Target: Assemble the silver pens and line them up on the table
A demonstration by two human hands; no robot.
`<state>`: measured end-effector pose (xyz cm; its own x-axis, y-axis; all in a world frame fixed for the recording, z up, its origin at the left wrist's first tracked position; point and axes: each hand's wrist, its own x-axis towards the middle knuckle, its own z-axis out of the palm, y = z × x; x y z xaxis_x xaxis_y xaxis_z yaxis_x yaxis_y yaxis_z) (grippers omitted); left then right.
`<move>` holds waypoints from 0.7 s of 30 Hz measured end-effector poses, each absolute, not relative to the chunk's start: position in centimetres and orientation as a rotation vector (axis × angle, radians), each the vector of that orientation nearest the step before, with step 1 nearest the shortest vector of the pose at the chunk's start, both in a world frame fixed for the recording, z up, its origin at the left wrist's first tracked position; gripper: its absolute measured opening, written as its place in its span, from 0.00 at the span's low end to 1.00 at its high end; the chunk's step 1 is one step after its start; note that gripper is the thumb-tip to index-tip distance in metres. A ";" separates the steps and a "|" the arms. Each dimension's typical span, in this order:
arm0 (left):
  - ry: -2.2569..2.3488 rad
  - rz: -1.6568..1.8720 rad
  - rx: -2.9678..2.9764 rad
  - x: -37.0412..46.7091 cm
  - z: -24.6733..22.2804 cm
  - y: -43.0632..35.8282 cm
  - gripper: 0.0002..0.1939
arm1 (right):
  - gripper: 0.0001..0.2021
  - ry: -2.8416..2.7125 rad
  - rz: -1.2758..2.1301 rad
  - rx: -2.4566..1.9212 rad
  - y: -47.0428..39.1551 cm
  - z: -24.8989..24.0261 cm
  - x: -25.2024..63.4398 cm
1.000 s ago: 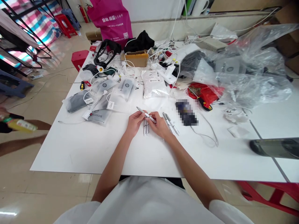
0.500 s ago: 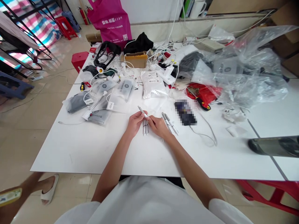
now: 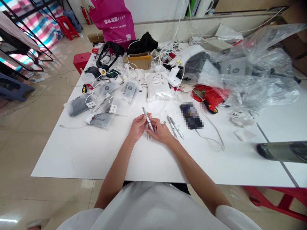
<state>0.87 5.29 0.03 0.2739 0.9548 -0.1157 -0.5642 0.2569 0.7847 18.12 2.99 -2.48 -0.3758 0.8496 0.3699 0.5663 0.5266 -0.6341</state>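
Observation:
A silver and white pen [image 3: 148, 118] is held tilted between my two hands above the white table [image 3: 79, 153]. My left hand [image 3: 137, 127] pinches it from the left, near its upper part. The fingers of my right hand [image 3: 161, 131] close on its lower end. Other pens [image 3: 149, 136] lie on the table beneath, mostly hidden by my hands. Just right of my right hand, several more pens [image 3: 176, 127] lie side by side, slanting.
A blurred-out dark object [image 3: 191, 115] with a cable lies to the right. Bagged items [image 3: 102, 119] lie left, a white package [image 3: 158, 86] ahead, red cloth [image 3: 212, 95] and clear plastic [image 3: 259, 86] at the back right. A dark bottle [image 3: 283, 151] lies far right.
The held pen has turned more upright, and my right hand's fingers have shifted down to its lower end. The other person's leg and sandal at the lower left have mostly moved out of view.

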 end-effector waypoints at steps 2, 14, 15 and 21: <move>0.653 1.163 0.670 0.6 0.1 5.3 0.19 | 0.28 -2.145 0.400 -1.034 2.9 -2.7 17.9; 0.596 1.092 0.725 -0.1 0.8 4.8 0.15 | 0.20 -2.243 0.040 -0.743 3.0 -2.8 17.3; 0.594 1.090 0.723 -0.1 0.8 4.8 0.15 | 0.20 -2.233 0.046 -0.724 3.1 -2.9 17.3; 0.582 1.076 0.742 0.1 0.9 4.7 0.17 | 0.21 -2.237 0.113 -0.737 3.1 -3.3 17.5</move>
<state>0.11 4.68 0.92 0.3707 0.9263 -0.0668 -0.5632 0.2814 0.7769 17.45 3.12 -3.30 -0.5416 0.5401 0.6442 0.4727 0.8293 -0.2979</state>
